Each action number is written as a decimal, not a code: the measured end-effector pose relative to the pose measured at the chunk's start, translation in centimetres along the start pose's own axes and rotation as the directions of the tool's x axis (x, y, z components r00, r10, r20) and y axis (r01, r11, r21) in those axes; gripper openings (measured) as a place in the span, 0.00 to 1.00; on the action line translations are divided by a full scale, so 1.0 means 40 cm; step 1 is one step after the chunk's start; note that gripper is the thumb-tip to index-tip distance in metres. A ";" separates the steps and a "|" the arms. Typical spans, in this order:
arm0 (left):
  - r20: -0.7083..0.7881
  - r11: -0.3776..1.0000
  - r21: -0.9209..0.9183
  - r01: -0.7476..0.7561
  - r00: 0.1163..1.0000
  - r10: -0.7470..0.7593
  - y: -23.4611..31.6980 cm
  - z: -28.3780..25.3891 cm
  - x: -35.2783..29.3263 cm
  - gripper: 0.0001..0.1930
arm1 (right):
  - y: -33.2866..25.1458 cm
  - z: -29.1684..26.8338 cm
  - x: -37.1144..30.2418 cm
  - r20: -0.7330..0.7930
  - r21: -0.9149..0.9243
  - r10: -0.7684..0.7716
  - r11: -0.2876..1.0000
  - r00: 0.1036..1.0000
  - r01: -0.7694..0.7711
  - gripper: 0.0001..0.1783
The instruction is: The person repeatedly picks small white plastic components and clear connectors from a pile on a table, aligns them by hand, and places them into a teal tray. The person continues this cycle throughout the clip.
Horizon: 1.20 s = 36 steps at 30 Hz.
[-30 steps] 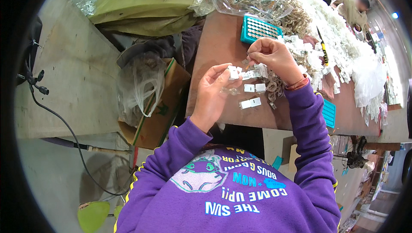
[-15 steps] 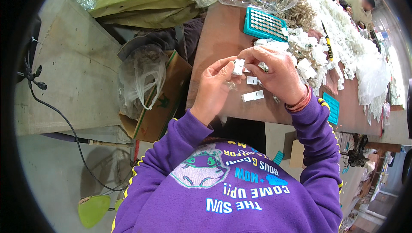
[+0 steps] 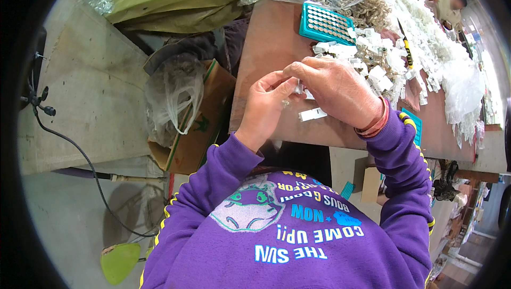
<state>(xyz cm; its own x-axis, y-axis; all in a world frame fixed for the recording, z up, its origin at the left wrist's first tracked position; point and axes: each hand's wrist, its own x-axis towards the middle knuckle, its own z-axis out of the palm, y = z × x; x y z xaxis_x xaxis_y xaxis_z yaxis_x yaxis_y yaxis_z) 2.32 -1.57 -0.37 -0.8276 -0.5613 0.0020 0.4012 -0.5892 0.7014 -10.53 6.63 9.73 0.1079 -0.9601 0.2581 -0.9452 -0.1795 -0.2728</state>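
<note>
Over the brown tabletop (image 3: 266, 54) my two hands meet, fingertips together. My left hand (image 3: 264, 108) pinches a small white plastic casing (image 3: 298, 86), mostly covered by the fingers now. The right hand (image 3: 343, 92) bends over it from the other side, its thumb and fingers closed at the casing; whether they hold a separate part is hidden. Just below the right hand lies another white casing (image 3: 312, 114) with a dark slot. A further white piece shows partly between the hands.
Beyond my hands stands a teal tray (image 3: 303, 28) holding rows of round silver discs. A heap of white casings (image 3: 375, 70) spreads rightward, with a slim yellow-and-black tool (image 3: 408, 54) on it. A cardboard box (image 3: 210, 110) with a plastic bag is left of the table. Another person sits far right.
My right hand has shifted left and turned over the casing, covering more of it and a loose piece on the table. The left hand stays nearly in place.
</note>
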 end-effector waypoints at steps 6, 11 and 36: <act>0.010 0.991 -0.132 0.029 1.000 -0.028 0.010 -0.005 0.003 0.13 | -0.009 0.026 -0.026 -0.205 0.320 0.303 0.919 0.931 -0.229 0.07; 0.015 0.994 -0.105 0.037 0.999 -0.035 0.012 -0.005 0.001 0.13 | 0.004 0.049 -0.041 -0.243 0.251 0.234 0.953 0.942 -0.172 0.06; 0.177 0.748 0.550 -0.373 0.927 0.332 0.033 0.048 -0.040 0.10 | -0.014 0.021 -0.093 -0.451 0.146 0.161 0.984 0.878 -0.106 0.12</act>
<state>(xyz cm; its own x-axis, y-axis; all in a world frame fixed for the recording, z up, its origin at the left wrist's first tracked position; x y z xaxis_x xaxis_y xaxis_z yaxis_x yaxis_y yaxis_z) 3.41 -0.33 1.91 -0.7034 -0.6125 0.3606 0.3926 0.0881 0.9155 -10.16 10.13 8.15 -0.1964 -0.7752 0.6004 -0.8963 -0.1063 -0.4304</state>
